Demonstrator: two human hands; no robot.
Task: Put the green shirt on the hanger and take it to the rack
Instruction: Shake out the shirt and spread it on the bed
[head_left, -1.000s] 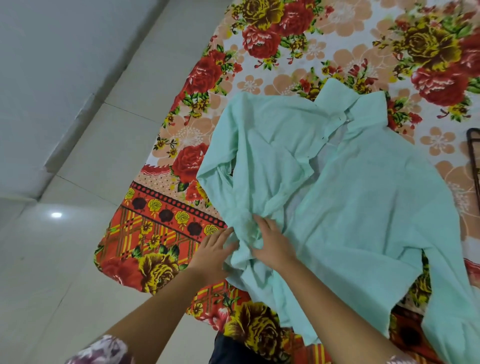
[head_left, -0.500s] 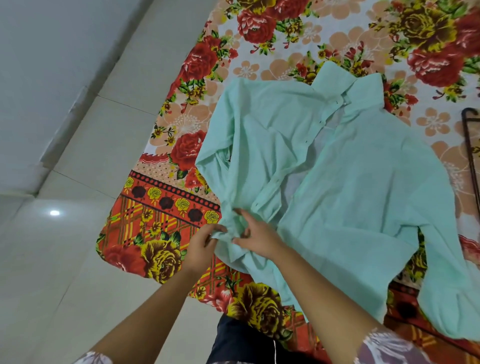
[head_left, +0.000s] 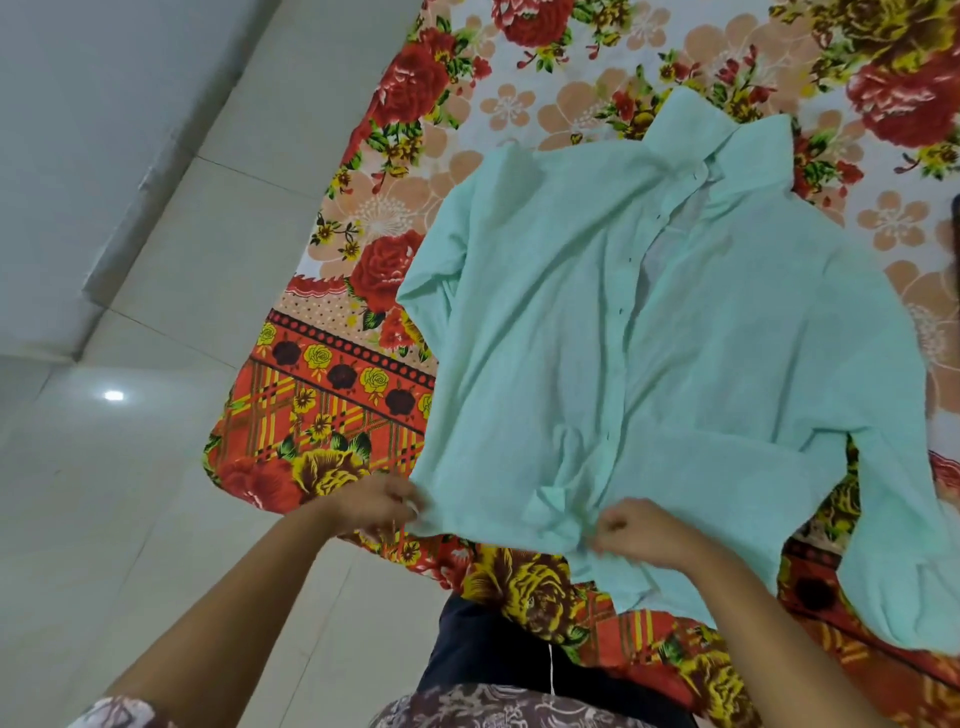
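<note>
The mint-green shirt (head_left: 649, 332) lies spread front-up on the flowered bedsheet (head_left: 571, 88), collar at the far end, its placket partly open. My left hand (head_left: 379, 506) pinches the hem's left corner. Further right on the same hem, my right hand (head_left: 636, 530) grips the cloth near the button line. The right sleeve hangs over the bed's near edge at the lower right. A dark sliver of the hanger (head_left: 955, 208) shows at the right frame edge; most of it is cut off. No rack is in view.
Pale floor tiles (head_left: 156, 519) fill the left side, with a wall base running diagonally at the upper left. The bed's near corner with the orange patterned border (head_left: 322, 405) is just in front of me. My dark trousers show at the bottom.
The shirt's left front panel was bunched and folded over; my hands have moved apart along the hem and pulled it flat. The hanger has slid almost out of frame to the right.
</note>
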